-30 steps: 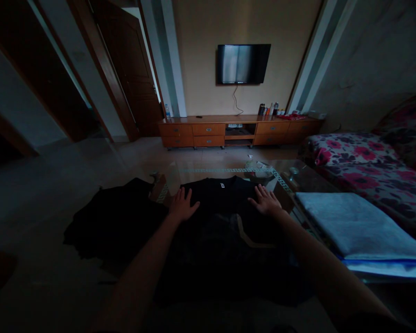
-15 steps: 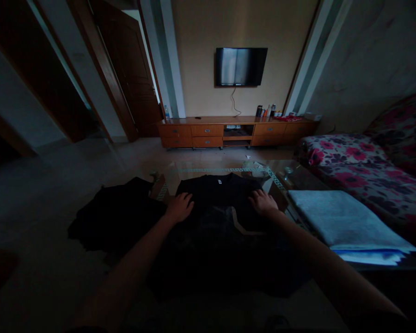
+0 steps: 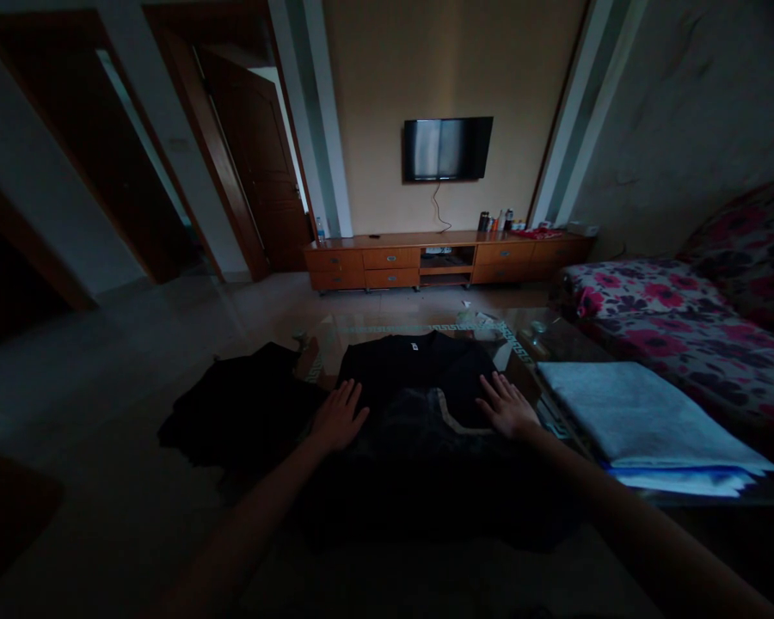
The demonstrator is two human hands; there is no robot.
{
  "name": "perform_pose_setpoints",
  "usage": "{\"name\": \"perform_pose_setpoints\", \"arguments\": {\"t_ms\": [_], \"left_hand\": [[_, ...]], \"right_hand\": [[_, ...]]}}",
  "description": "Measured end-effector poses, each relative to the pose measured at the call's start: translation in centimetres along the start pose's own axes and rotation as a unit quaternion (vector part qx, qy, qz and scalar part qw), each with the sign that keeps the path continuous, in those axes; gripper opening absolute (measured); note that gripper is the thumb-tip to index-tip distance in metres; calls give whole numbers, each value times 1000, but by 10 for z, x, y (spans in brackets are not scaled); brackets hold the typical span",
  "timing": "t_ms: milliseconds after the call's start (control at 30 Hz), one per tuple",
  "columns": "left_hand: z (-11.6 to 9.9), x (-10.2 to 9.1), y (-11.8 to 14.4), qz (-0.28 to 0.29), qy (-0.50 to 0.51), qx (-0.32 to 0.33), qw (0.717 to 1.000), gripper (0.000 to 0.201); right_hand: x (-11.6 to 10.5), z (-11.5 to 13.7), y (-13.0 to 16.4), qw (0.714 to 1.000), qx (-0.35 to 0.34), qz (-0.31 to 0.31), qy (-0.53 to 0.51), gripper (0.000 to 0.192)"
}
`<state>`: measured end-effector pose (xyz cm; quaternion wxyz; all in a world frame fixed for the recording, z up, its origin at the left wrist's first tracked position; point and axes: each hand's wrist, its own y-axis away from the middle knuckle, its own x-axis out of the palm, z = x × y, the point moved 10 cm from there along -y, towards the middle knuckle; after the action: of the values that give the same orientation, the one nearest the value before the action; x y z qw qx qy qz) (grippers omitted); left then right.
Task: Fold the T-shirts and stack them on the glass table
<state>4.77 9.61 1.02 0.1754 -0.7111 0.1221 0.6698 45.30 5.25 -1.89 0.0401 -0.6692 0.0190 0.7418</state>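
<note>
Left hand (image 3: 339,418) and right hand (image 3: 508,407) rest spread wide on the black shirt (image 3: 393,378), farther from its label (image 3: 414,346) than a second ago.

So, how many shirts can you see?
1 clearly: the shirt under the left hand and right hand. The dark heap to its left may hold others; too dark to tell.

Seemingly free room above shirt (image 3: 419,430)

Dim lt, wall-mtd TV (image 3: 448,150), beige wall (image 3: 374,94), wd cabinet (image 3: 392,268) below, floral sofa (image 3: 667,331) on R
</note>
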Motion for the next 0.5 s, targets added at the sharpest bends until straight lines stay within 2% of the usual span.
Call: {"name": "perform_pose_setpoints", "arguments": {"t_ms": [300,500], "left_hand": [[13,7,-55,-5,21,-3,1000,70],[20,7,-80,3,39,-9,999,69]], "right_hand": [[3,-10,-56,1000,17,9,11,75],[1,-10,-83,1000,24,12,8,74]]}}
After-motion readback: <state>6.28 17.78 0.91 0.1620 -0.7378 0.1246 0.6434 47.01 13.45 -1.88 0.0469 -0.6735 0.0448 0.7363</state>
